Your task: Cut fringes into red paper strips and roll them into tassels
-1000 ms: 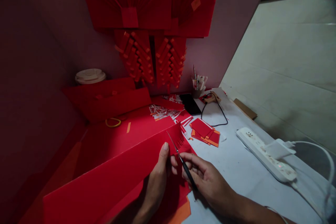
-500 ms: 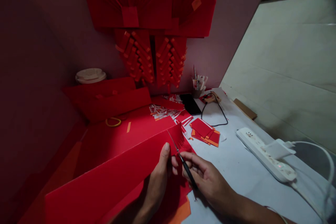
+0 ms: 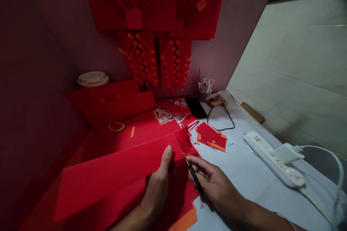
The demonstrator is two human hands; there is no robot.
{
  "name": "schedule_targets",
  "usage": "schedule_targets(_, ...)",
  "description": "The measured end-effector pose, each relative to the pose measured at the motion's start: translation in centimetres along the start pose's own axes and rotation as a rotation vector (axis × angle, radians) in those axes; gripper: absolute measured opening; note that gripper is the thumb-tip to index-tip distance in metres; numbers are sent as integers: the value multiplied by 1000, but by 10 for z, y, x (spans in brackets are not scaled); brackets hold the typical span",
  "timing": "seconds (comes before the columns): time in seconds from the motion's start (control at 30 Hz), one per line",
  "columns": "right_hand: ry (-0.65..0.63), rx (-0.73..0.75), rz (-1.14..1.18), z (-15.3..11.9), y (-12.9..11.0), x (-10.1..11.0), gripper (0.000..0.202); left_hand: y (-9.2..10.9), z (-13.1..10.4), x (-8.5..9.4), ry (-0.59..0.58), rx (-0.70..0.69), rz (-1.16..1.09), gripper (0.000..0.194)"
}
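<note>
A long sheet of red paper slants up across the front of the table, with a row of short slits near its right end. My left hand is closed on the sheet, thumb on top and fingers hidden behind it. Black-handled scissors are in my right hand, fingers wrapped around the handles. Their thin metal blade reaches up and left over the paper beside the slits. More red sheets and a piece of orange paper lie underneath.
Red and orange cards, paper scraps, a dark flat device and a pen cup sit farther back. A white power strip with a plugged-in charger is at right. Yellow-handled scissors lie left. Red paper decorations hang behind.
My left hand has shifted slightly left and down along the paper. The sheet's left end has swung up and to the right. My right hand and the scissors have barely moved.
</note>
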State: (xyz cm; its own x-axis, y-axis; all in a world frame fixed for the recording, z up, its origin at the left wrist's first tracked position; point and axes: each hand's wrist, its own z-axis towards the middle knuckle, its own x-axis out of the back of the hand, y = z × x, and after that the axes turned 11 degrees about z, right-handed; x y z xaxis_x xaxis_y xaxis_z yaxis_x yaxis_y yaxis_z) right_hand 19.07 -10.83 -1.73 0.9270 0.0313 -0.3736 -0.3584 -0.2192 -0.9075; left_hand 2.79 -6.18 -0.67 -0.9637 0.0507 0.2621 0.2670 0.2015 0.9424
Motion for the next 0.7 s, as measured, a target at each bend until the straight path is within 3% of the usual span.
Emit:
schedule_targets(0.1,21,-1,-14,1,2,2,43,1,6,6,64,27,77,42)
schedule_targets(0.2,31,6,-25,2,1,2,44,9,7,5,9,152,167,53)
schedule_targets(0.33,29,-15,-14,2,-2,-1,43,17,3,0,10,62,157,55)
schedule_targets(0.7,-63,-117,8,1,-13,-1,43,20,13,4,88,36,119,54)
